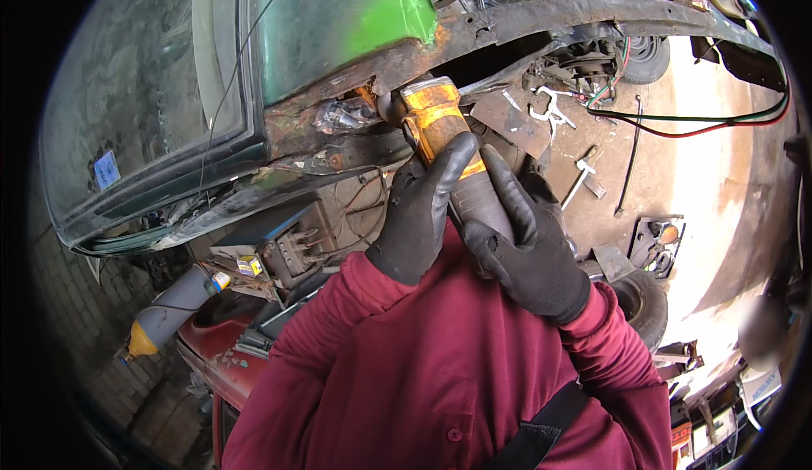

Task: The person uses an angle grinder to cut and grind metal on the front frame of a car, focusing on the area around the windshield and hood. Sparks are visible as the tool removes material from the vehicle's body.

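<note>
- The left hand [419, 212], in a black glove, is closed around the side of a power tool [436, 123] near its yellow front part.
- The right hand [541, 258], gloved the same way, grips the tool's dark rear body, so both hands hold it together.
- The tool sits in front of the person's chest, its yellow head up against the car's rusty edge – whether it touches the metal cannot be told.
- Just beyond the head is the worn car body [338, 144], with a bright green panel [364, 26] above it and a large dusty window [135, 89] to the left.
- Right of the tool, a metal clamp [551, 115] and a hammer-like tool [578, 184] lie on the floor [613, 153].
- Farther right, red and dark hoses [702, 121] hang in a loop; a tyre [653, 305] lies below.
- At lower left are a boxy machine [298, 250], a grey-and-yellow gas cylinder [176, 307] and a red car part [211, 335].
</note>
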